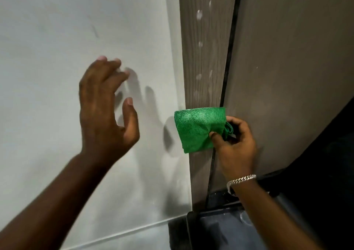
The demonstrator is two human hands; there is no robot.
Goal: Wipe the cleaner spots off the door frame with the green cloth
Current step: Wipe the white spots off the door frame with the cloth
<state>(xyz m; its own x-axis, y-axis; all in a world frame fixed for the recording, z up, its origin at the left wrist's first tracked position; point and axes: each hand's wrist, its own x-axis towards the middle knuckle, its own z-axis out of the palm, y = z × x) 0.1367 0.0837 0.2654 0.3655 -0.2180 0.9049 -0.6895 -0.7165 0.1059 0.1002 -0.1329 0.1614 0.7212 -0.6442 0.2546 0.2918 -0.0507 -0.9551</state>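
A grey-brown wood-grain door frame (205, 62) runs up the middle of the view. Several whitish cleaner spots (199, 14) dot it from the top down to just above the cloth. My right hand (234, 146) grips a folded green cloth (197, 129) and holds it flat against the frame, below the spots. A silver bracelet sits on that wrist. My left hand (107, 104) hovers in front of the white wall, fingers spread and holding nothing; whether it touches the wall I cannot tell.
A white wall (76, 29) fills the left side. A grey door panel (291, 58) lies right of the frame, past a thin black seam (230, 45). Dark trim and a dark threshold (216, 228) sit at the bottom.
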